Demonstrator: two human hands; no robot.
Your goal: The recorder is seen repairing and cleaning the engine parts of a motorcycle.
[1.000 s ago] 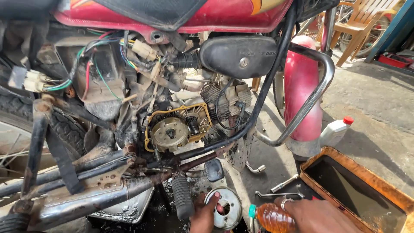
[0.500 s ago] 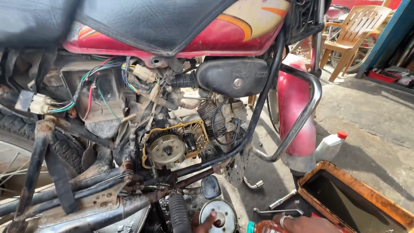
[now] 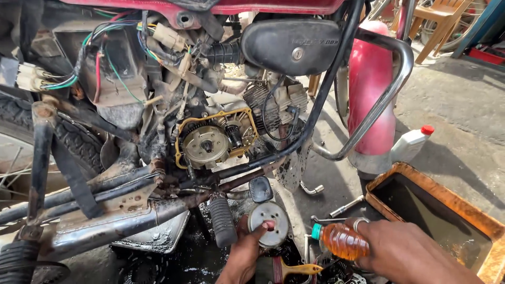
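**A:** What fills the view?

**B:** A red motorcycle (image 3: 158, 131) seen from the side, with its engine opened. A gold-rimmed opening shows the clutch assembly (image 3: 206, 145), round and grey, with a smaller gear just to its right. Above it hang loose coloured wires, and a black side box (image 3: 292, 46) sits at the top. A chrome crash bar (image 3: 379, 105) curves down in front of the red front fender (image 3: 371, 89).

**A:** And on the ground?

**B:** At the lower right stands a rusty orange tray (image 3: 447, 197) holding dark liquid. Behind it lies a white jug with a red cap (image 3: 411, 143). A few metal tools lie on the oily floor between the tray and the bike; a black footpeg (image 3: 222, 221) hangs down near the left hand.

**A:** What is the left hand doing?

**B:** The left hand (image 3: 243, 257) comes up from the bottom edge with its fingers curled, one fingertip pressed on the middle of a round metal disc (image 3: 269, 223). The disc stands on edge just below the engine, facing the camera. Whether the other fingers grip its rim, I cannot tell.

**A:** The right hand?

**B:** The right hand (image 3: 405, 252) is closed round a small plastic bottle of amber liquid (image 3: 342, 241). The bottle lies nearly level, its green cap pointing left toward the disc, close beside it but not touching. There is a ring on one finger.

**A:** Anything smaller?

**B:** A yellow-handled brush (image 3: 297, 269) lies below the bottle, between the two hands.
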